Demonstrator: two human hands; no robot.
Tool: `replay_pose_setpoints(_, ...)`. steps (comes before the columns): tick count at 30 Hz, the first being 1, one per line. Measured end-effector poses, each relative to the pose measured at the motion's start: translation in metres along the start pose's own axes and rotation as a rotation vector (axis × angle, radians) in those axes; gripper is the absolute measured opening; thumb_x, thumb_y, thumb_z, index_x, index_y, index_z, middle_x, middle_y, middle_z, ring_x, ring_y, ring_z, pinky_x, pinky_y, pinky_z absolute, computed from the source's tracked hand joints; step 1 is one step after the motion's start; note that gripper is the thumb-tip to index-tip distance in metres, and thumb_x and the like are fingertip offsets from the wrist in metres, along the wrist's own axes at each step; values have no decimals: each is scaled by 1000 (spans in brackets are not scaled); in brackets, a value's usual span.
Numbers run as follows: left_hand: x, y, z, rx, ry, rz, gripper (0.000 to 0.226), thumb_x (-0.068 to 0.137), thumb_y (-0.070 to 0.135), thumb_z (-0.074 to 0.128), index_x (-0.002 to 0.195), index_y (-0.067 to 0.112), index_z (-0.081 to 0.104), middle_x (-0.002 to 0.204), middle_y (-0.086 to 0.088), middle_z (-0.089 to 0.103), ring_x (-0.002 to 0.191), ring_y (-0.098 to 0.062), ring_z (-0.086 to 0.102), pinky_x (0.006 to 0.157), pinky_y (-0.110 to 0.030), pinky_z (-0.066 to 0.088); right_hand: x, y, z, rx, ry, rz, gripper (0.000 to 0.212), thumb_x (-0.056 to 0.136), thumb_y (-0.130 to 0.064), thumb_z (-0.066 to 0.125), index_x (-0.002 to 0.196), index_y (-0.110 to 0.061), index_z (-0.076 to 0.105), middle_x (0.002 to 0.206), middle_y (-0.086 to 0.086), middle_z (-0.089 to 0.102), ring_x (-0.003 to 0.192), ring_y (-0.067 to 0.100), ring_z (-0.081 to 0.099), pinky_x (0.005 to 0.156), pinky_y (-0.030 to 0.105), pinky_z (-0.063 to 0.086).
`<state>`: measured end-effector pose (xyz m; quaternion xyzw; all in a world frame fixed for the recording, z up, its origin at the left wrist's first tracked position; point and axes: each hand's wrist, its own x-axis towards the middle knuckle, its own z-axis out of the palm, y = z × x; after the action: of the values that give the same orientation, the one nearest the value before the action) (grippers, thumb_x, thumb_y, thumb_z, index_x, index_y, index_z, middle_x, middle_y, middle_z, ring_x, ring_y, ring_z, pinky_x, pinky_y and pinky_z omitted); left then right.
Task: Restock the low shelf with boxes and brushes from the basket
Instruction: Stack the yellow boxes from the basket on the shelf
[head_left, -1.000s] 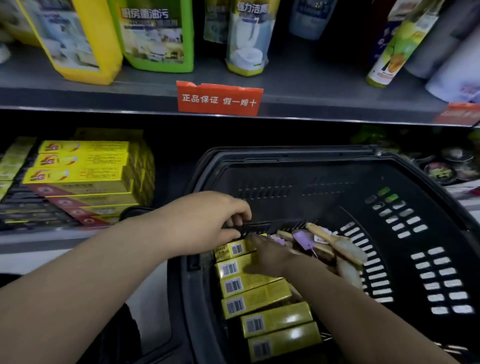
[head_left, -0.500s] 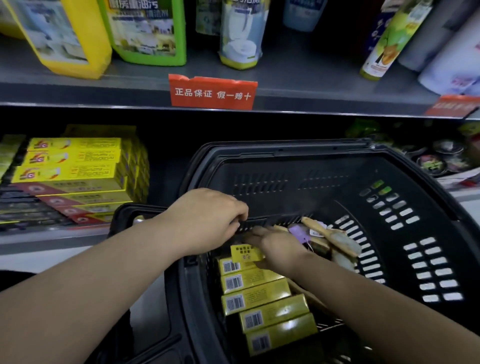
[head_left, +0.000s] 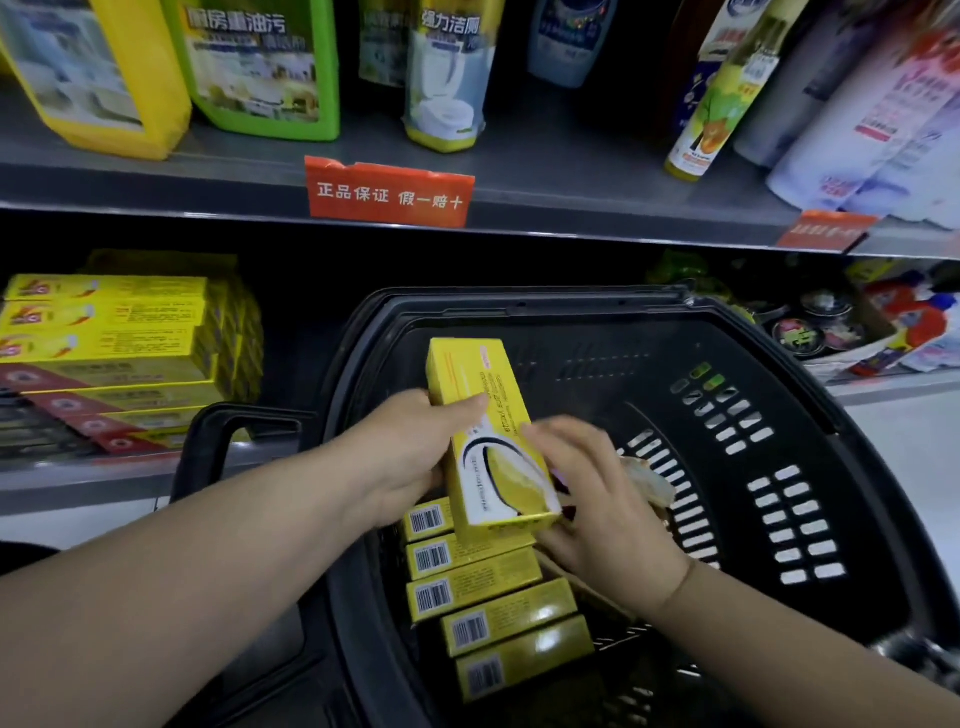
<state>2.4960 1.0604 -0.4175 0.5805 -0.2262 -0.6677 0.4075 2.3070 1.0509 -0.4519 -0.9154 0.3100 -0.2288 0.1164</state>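
yellow box (head_left: 483, 436) held above basket (head_left: 779, 364) | left hand (head_left: 410, 452) grips it; right hand (head_left: 597, 499) touches its side, grip unclear | low shelf (head_left: 78, 478) part-stocked; basket boxes (head_left: 467, 587) not yet shelved

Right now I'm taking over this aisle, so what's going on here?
A person holds one yellow box just above the black basket, the left hand gripping its upper part and the right hand its lower end. Five more yellow boxes lie in a row inside the basket. The low shelf on the left already carries a stack of similar boxes.
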Motion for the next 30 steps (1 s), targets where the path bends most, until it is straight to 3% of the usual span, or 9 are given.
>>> replay_pose_setpoints(3, 4, 5, -9, 67, 23, 118, 20, 89, 19, 62, 106, 19, 53, 100, -6, 71, 89, -21, 68, 81, -36, 54, 4, 26, 16, -44, -296, 356, 75, 81, -19, 68, 140, -24, 22, 133, -4, 31, 118, 18, 46, 91, 22, 41)
replay_pose_setpoints(7, 2, 23, -25, 200, 79, 302, 37, 86, 22, 66, 118, 26, 47, 106, -2, 69, 97, -19, 67, 93, -40, 50, 17, 61, 63, -204, -807, 460, 73, 83, -31, 65, 141, -8, 27, 141, 12, 31, 129, 29, 35, 97, 30, 33)
replay_pose_setpoints(11, 4, 32, -37, 230, 94, 334, 33, 88, 26, 62, 116, 32, 45, 105, 1, 69, 96, -19, 67, 92, -43, 51, 25, 67, 111, -203, -982, 432, 85, 85, -45, 61, 148, -11, 16, 154, 13, 20, 140, 33, 22, 112, 43, 22)
replay_pose_setpoints(16, 6, 33, -39, 255, 73, 315, 37, 90, 29, 60, 124, 29, 44, 107, 1, 68, 98, -20, 66, 93, -44, 50, 20, 69, 122, -226, -1033, 309, 75, 81, -51, 64, 143, -20, 35, 140, 12, 43, 127, 34, 40, 102, 39, 33)
replay_pose_setpoints(19, 7, 34, -39, 267, 56, 303, 35, 90, 28, 60, 122, 30, 45, 107, -1, 68, 98, -22, 66, 93, -45, 50, 21, 71, 104, -345, -1016, 216, 62, 84, -41, 64, 137, -19, 43, 134, 10, 49, 121, 32, 46, 97, 38, 41)
replay_pose_setpoints(22, 8, 34, -37, 294, 43, 304, 33, 89, 30, 61, 118, 33, 45, 104, 0, 68, 97, -22, 66, 92, -45, 51, 21, 71, 61, -290, -891, 275, 51, 83, -31, 66, 131, -25, 49, 128, 2, 56, 115, 24, 53, 92, 31, 43)
replay_pose_setpoints(24, 8, 33, -36, 312, 43, 308, 27, 89, 33, 61, 109, 40, 45, 100, 3, 68, 92, -19, 67, 88, -43, 53, 18, 70, 19, -153, -691, 319, 43, 79, -23, 70, 120, -27, 58, 120, -4, 61, 111, 17, 55, 89, 26, 42)
replay_pose_setpoints(27, 7, 29, -32, 329, 31, 286, 19, 90, 37, 59, 98, 46, 44, 100, 6, 67, 94, -20, 65, 89, -44, 52, 12, 57, -39, 62, -308, 255, 52, 72, -4, 75, 113, -32, 60, 120, -16, 58, 122, 9, 46, 103, 20, 35)
replay_pose_setpoints(30, 4, 24, -25, 299, 6, 223, 23, 92, 39, 54, 113, 35, 45, 108, 2, 66, 103, -23, 62, 95, -46, 48, 11, 36, -61, 108, 34, 113, 55, 73, -4, 77, 118, -27, 59, 128, -11, 55, 130, 12, 43, 109, 26, 34)
